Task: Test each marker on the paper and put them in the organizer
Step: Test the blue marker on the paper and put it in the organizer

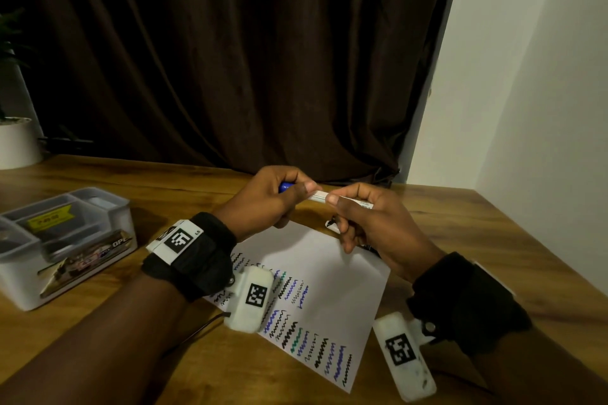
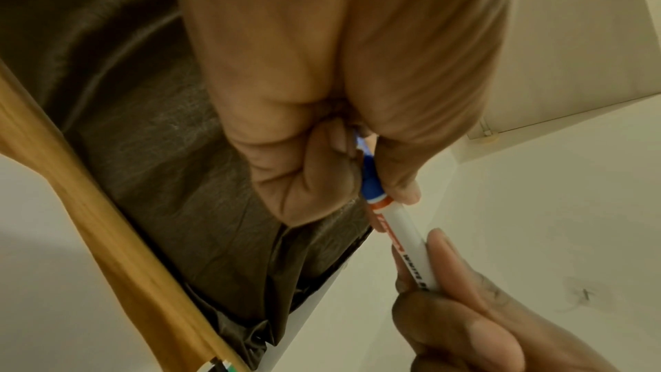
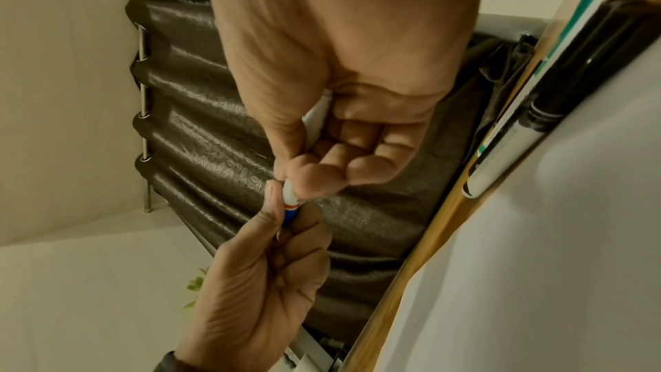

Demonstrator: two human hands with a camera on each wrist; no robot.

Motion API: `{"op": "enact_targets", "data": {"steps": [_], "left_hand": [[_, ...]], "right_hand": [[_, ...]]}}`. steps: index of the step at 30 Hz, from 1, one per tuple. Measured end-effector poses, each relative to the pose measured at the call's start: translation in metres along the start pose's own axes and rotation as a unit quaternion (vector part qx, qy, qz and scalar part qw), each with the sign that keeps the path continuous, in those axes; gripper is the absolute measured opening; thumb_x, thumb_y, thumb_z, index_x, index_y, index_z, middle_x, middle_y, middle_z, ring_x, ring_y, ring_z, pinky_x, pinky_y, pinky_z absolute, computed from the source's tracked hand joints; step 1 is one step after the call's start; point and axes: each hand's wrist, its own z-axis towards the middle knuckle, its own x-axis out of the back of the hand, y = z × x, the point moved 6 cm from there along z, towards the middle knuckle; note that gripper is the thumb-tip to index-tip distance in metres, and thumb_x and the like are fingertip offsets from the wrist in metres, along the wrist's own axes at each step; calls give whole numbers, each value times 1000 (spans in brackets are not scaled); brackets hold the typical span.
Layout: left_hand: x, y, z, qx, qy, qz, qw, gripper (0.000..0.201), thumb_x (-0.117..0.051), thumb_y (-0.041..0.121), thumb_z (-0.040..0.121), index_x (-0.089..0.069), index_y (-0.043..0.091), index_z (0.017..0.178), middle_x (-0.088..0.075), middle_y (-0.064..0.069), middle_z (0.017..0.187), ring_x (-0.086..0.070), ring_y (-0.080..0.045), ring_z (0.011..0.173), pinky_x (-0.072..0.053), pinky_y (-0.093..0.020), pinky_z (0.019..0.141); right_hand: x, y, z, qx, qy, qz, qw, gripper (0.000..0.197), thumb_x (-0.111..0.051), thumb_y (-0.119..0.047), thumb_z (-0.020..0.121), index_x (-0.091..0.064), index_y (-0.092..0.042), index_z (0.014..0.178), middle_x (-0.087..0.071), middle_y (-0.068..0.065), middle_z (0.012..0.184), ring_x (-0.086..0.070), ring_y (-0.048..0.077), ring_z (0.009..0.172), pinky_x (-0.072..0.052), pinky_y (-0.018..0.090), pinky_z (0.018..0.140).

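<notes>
both hands are closed on a whiteboard marker point(image 1: 332, 199) above the paper point(image 1: 316, 299) near the worktop's middle: blue cap point(image 2: 372, 180) gripped by the left hand point(image 1: 269, 197), barrel by the right hand point(image 1: 371, 220). uncapping is judged under way; a straight pull is called for.

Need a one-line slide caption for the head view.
Left hand grips blue cap, right hand the marker, above the scribbled paper.
</notes>
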Motion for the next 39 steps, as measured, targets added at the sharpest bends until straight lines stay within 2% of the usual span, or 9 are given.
{"op": "enact_targets", "data": {"steps": [5,10,14,18,21,24,29,33,39], "left_hand": [[0,-1,0,-9,-7,17,1000,31,-51,21,104,-60,-9,100,-34,-1,56,-33,-8,44,-32,-23,46],[1,1,1,-23,2,21,999,26,-53,20,103,-64,-3,101,-37,-1,55,-34,-8,45,-34,-21,45],[5,4,1,-23,10,18,1000,26,-53,19,103,-66,-4,105,-36,2,54,-33,-7,44,-32,-19,44],[21,-3,3,-9,49,0,999,23,-52,15,104,-68,-1,104,-39,2,57,-35,-7,45,-32,-21,44],[36,-10,2,-4,101,-1,995,18,-53,13,103,-68,3,104,-49,2,63,-40,-9,48,-35,-23,44],[43,-11,1,-1,134,14,991,16,-55,14,102,-68,5,106,-53,-7,70,-48,-15,53,-42,-26,45],[56,-3,-13,12,187,14,982,18,-60,18,99,-68,3,106,-63,-6,74,-59,-22,61,-49,-28,48],[85,20,-42,28,207,67,976,16,-64,23,97,-70,10,103,-65,3,68,-63,-17,61,-50,-28,49],[167,66,-108,48,264,166,949,13,-65,22,97,-71,10,97,-65,-10,71,-59,-15,52,-46,-24,43]], "right_hand": [[-5,6,-2,-41,-15,44,998,22,-63,-28,100,-70,-8,103,-49,2,51,-43,14,38,-41,26,42],[-5,7,0,-63,-18,83,994,22,-66,-26,99,-69,-6,105,-44,0,53,-38,12,44,-38,24,43],[-5,8,1,-80,-44,81,993,27,-65,-26,99,-67,-8,119,-56,-1,57,-52,9,45,-47,26,53],[-8,13,-2,-133,-111,11,985,29,-72,-31,94,-66,-19,119,-75,4,82,-70,19,66,-54,29,63],[-11,30,-6,-203,-152,-48,966,37,-71,-42,93,-66,-19,122,-78,6,94,-73,21,77,-56,30,68],[-14,38,-9,-223,-186,-95,952,42,-69,-47,94,-66,-17,124,-79,6,101,-73,18,83,-52,30,75],[-14,40,-11,-222,-199,-91,950,35,-72,-46,93,-70,-17,112,-80,7,100,-72,17,84,-51,26,74],[-14,41,-14,-221,-197,-89,951,38,-74,-42,92,-70,-13,116,-79,8,97,-69,15,80,-49,25,72],[-10,46,-11,-223,-193,-75,952,45,-74,-40,92,-69,-6,122,-79,11,97,-69,16,78,-51,25,69]]}}
